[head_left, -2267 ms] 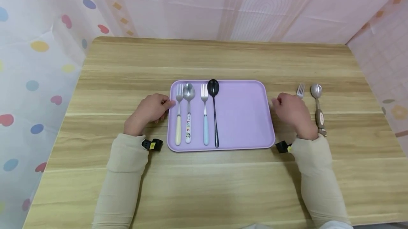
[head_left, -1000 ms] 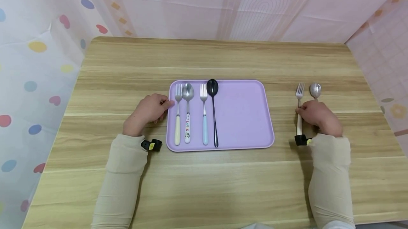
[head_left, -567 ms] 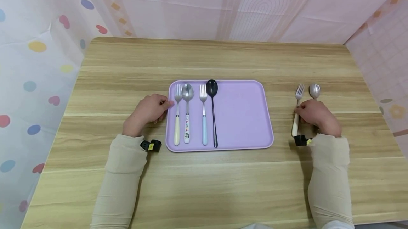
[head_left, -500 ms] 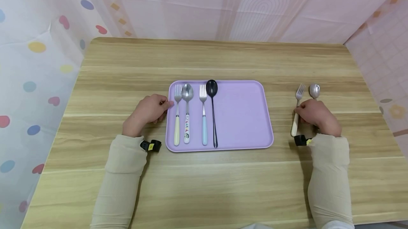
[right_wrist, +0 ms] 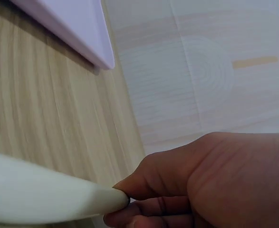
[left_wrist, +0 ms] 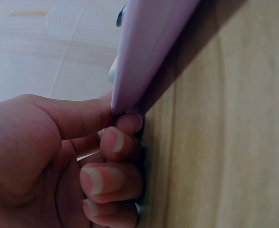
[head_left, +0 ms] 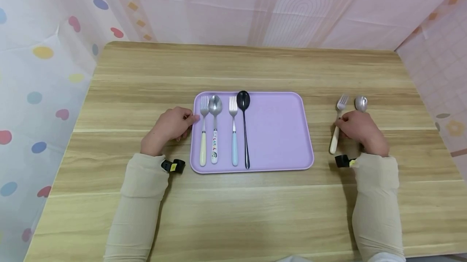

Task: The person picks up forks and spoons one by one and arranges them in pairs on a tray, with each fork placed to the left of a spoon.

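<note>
My left hand (head_left: pixel 169 127) pinches the left rim of the lilac tray (head_left: pixel 279 132); in the left wrist view the thumb lies over the rim and a fingertip under it. Between thumb and fingers, my right hand (head_left: pixel 361 130) holds a fork (head_left: pixel 334 140) by the upper end of its cream handle, tines pointing away. The handle fills the lower left of the right wrist view. Just beyond that hand shows the bowl of a metal spoon (head_left: pixel 361 103); the hand hides its handle.
On the tray lie, left to right, a yellow-handled fork (head_left: pixel 203 148), a spoon with a patterned white handle (head_left: pixel 215 146), a blue-handled fork (head_left: pixel 234 148) and a long black spoon (head_left: pixel 245 132). Its bowl overlaps the far rim. Patterned cloth (head_left: pixel 219 6) hangs behind the wooden table (head_left: pixel 248 213).
My right hand has gone from beside the tray to the fork on the right and gripped it. The fork's handle end has swung left toward the tray. The left hand stays put.
</note>
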`<control>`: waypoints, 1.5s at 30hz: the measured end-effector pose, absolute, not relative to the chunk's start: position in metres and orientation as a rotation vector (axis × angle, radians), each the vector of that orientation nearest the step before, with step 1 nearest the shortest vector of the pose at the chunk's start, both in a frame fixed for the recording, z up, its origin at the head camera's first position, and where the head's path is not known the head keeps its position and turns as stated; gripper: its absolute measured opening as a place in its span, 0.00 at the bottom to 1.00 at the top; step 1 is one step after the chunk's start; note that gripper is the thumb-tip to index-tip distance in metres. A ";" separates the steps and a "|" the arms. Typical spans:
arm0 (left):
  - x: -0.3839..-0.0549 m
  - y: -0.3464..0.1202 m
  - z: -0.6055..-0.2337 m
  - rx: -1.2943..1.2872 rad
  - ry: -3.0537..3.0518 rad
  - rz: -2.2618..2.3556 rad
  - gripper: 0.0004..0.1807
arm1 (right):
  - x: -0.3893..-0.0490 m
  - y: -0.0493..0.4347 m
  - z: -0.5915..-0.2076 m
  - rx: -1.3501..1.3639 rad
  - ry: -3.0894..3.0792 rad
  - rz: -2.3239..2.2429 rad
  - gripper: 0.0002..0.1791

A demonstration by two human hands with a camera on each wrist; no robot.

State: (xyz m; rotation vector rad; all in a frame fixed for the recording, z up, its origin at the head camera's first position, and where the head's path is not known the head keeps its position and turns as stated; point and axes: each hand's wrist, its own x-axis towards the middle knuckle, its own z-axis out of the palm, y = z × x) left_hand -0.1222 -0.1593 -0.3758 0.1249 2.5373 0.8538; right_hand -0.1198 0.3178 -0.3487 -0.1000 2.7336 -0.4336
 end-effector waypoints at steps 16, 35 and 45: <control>-0.124 -0.159 -0.376 0.119 2.540 0.846 0.20 | -0.121 0.294 -0.338 -0.186 2.750 -0.452 0.18; -0.122 -0.159 -0.376 0.111 2.538 0.858 0.20 | -0.123 0.242 -0.330 -0.320 2.757 -0.434 0.18; -0.122 -0.159 -0.375 0.109 2.533 0.866 0.20 | -0.125 0.216 -0.336 -0.386 2.759 -0.438 0.17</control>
